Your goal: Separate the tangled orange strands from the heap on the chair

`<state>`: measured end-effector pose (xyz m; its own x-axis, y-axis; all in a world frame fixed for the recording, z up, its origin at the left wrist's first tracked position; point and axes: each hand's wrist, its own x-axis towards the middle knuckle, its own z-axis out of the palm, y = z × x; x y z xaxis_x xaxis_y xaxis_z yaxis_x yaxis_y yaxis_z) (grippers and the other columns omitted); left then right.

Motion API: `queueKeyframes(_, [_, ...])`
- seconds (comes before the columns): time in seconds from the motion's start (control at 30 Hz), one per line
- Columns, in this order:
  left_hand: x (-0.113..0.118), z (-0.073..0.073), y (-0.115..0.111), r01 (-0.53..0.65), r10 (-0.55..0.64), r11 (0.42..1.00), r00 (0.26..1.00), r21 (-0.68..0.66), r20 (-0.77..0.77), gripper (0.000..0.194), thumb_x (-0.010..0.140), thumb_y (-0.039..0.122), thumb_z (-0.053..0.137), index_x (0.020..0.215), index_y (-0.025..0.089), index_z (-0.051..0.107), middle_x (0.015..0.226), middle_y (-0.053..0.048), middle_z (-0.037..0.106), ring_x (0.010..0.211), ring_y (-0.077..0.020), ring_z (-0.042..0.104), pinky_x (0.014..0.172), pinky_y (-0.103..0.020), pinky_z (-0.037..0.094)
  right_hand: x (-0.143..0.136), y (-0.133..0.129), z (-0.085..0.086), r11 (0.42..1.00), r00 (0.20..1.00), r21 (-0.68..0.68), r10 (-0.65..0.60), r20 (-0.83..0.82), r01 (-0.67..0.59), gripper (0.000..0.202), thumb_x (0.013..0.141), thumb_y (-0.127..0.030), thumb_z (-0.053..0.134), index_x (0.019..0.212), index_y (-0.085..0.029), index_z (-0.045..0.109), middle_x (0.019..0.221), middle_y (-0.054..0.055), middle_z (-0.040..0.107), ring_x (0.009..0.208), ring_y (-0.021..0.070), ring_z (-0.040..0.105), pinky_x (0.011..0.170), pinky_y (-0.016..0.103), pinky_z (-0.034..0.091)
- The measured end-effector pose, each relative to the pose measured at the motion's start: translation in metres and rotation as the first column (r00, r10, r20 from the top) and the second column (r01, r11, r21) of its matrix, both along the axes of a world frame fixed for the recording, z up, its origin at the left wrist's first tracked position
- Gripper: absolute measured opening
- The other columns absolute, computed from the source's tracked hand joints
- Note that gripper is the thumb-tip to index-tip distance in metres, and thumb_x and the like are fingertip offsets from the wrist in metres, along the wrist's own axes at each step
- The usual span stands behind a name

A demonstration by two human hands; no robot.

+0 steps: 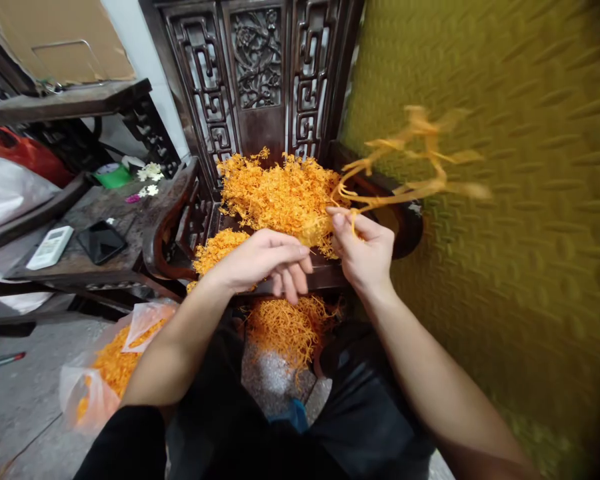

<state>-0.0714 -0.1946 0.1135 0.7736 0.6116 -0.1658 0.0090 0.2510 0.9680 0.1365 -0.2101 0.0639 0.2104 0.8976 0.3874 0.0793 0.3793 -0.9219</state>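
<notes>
Between the thumb and fingers of my right hand (364, 250) is a thin, branched orange plastic stem (436, 177), its far end smeared by motion. My left hand (275, 263) hovers over the front of the seat, fingers apart and loosely bent, with nothing visible in them. A blurred yellow-orange bit (310, 230) shows just beyond its fingertips. Behind both hands, a large heap of small orange plastic pieces (280, 190) covers the dark carved wooden chair (263, 120). A smaller orange heap (219, 247) lies at the seat's left, partly hidden by my left wrist.
Below the seat, between my legs, sits a pile of bare orange stems (293, 327). A clear plastic bag (93, 393) of orange pieces stands on the floor at left. The side table (130, 223) bears a phone (101, 241), a white remote (50, 248) and green tape (113, 175). A yellow-green textured surface (505, 200) rises at right.
</notes>
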Motion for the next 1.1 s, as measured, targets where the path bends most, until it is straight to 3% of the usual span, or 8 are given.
queueKeyframes(0.07, [0.010, -0.011, 0.003, -0.013, 0.016, 0.999, 0.999, -0.052, 0.046, 0.030, 0.095, 0.041, 0.062, 0.087, 0.015, 0.075, 0.081, -0.014, 0.081, 0.067, -0.0209, 0.079, 0.051, -0.025, 0.059, 0.000, -0.006, 0.001, 0.972, 0.979, 0.230, -0.097, 0.181, 0.054, 0.028, 0.094, -0.049, 0.069, 0.101, -0.028, 0.085, 0.067, 0.002, 0.056, 0.057, 0.0155, 0.046, 0.054, 0.031, 0.037])
queueKeyframes(0.17, [0.020, -0.023, 0.012, -0.211, 0.207, 0.977, 0.963, 0.004, 0.174, 0.036, 0.096, 0.046, 0.055, 0.090, 0.017, 0.075, 0.085, -0.013, 0.081, 0.076, -0.0215, 0.079, 0.066, -0.033, 0.066, 0.006, -0.012, 0.003, 0.873, 0.851, 0.463, -0.123, 0.510, -0.152, 0.022, 0.096, -0.031, 0.068, 0.107, -0.031, 0.087, 0.071, 0.003, 0.060, 0.059, 0.0136, 0.052, 0.056, 0.030, 0.040])
queueKeyframes(0.3, [0.016, -0.020, 0.017, -0.419, 0.365, 0.886, 0.894, 0.199, 0.259, 0.045, 0.097, 0.057, 0.053, 0.088, 0.020, 0.076, 0.075, -0.010, 0.077, 0.081, -0.0228, 0.077, 0.069, -0.035, 0.065, 0.015, -0.013, 0.005, 0.833, 0.617, 0.451, -0.179, 0.766, -0.319, 0.033, 0.100, -0.025, 0.063, 0.127, -0.035, 0.080, 0.071, 0.001, 0.061, 0.062, 0.0116, 0.055, 0.059, 0.027, 0.040])
queueKeyframes(0.5, [0.015, -0.021, 0.011, -0.293, 0.276, 0.955, 0.933, 0.040, 0.233, 0.049, 0.076, 0.063, 0.084, 0.094, 0.018, 0.077, 0.089, -0.011, 0.080, 0.083, -0.0218, 0.077, 0.068, -0.031, 0.062, 0.015, -0.016, 0.008, 0.866, 0.433, 0.373, -0.211, 0.876, -0.333, 0.034, 0.103, -0.025, 0.057, 0.129, -0.030, 0.078, 0.079, 0.003, 0.068, 0.069, 0.0135, 0.058, 0.061, 0.027, 0.041])
queueKeyframes(0.6, [0.019, -0.027, 0.010, -0.371, 0.371, 0.928, 0.903, -0.046, 0.217, 0.042, 0.068, 0.043, 0.095, 0.095, 0.016, 0.076, 0.089, -0.008, 0.081, 0.076, -0.0154, 0.075, 0.072, -0.028, 0.062, 0.013, -0.018, 0.007, 0.846, 0.568, 0.417, -0.173, 0.804, -0.332, 0.031, 0.101, -0.020, 0.060, 0.125, -0.025, 0.080, 0.077, 0.003, 0.068, 0.064, 0.0124, 0.058, 0.060, 0.026, 0.044])
queueKeyframes(0.77, [0.022, -0.029, 0.009, -0.465, 0.445, 0.884, 0.869, 0.050, 0.216, 0.038, 0.074, 0.037, 0.091, 0.099, 0.013, 0.075, 0.089, -0.008, 0.080, 0.073, -0.0137, 0.073, 0.072, -0.028, 0.062, -0.001, -0.016, 0.006, 0.951, 0.876, 0.285, -0.235, 0.422, 0.118, 0.025, 0.091, -0.036, 0.078, 0.107, -0.018, 0.081, 0.087, 0.005, 0.077, 0.074, 0.0164, 0.068, 0.072, 0.030, 0.051])
queueKeyframes(0.87, [0.026, -0.029, 0.007, -0.530, 0.497, 0.829, 0.844, 0.177, 0.200, 0.035, 0.072, 0.034, 0.090, 0.094, 0.012, 0.074, 0.087, -0.007, 0.077, 0.069, -0.0120, 0.070, 0.070, -0.028, 0.061, -0.009, -0.014, 0.006, 0.991, 0.922, 0.061, -0.134, 0.363, 0.120, 0.030, 0.089, -0.047, 0.078, 0.087, -0.017, 0.075, 0.080, 0.003, 0.076, 0.071, 0.0165, 0.066, 0.069, 0.029, 0.049])
queueKeyframes(1.1, [0.027, -0.025, 0.007, -0.527, 0.512, 0.812, 0.849, 0.251, 0.130, 0.040, 0.071, 0.048, 0.090, 0.082, 0.015, 0.072, 0.078, -0.004, 0.072, 0.061, -0.0097, 0.057, 0.055, -0.025, 0.049, -0.007, -0.013, 0.009, 0.994, 0.882, 0.059, 0.050, 0.469, -0.088, 0.023, 0.096, -0.038, 0.069, 0.087, -0.018, 0.074, 0.085, 0.004, 0.076, 0.077, 0.0173, 0.068, 0.076, 0.029, 0.048])
